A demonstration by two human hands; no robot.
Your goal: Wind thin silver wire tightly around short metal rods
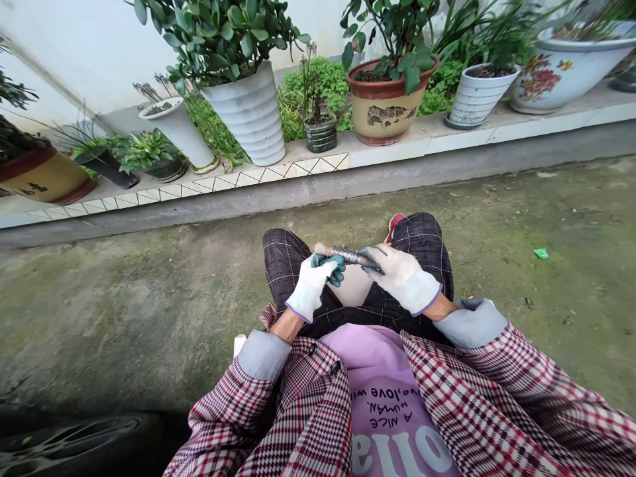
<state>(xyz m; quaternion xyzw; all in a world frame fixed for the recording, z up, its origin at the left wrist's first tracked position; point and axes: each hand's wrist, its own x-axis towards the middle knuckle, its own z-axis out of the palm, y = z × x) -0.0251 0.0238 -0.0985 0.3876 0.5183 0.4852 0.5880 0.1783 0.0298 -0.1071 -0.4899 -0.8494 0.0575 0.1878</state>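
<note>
A short wooden stick [350,256] lies across my lap between both hands, its middle wound with something shiny and silvery, wire or tape. Its pale, rounded end points left. My left hand [318,278], in a white glove with dark green coated fingers, is closed around the stick near that end. At the other end, the gloved fingers of my right hand [397,270] wrap over the stick and hide part of it. A pale flat surface [350,286] shows below the stick, between my knees; what it belongs to I cannot tell.
A low tiled ledge [298,167] runs along the front, bearing several potted plants, among them a ribbed white pot [248,119] and a brown-rimmed pot [385,109]. Mossy concrete ground [149,291] surrounds me. A green wrapper [540,253] lies right; a wheel [74,444] stands lower left.
</note>
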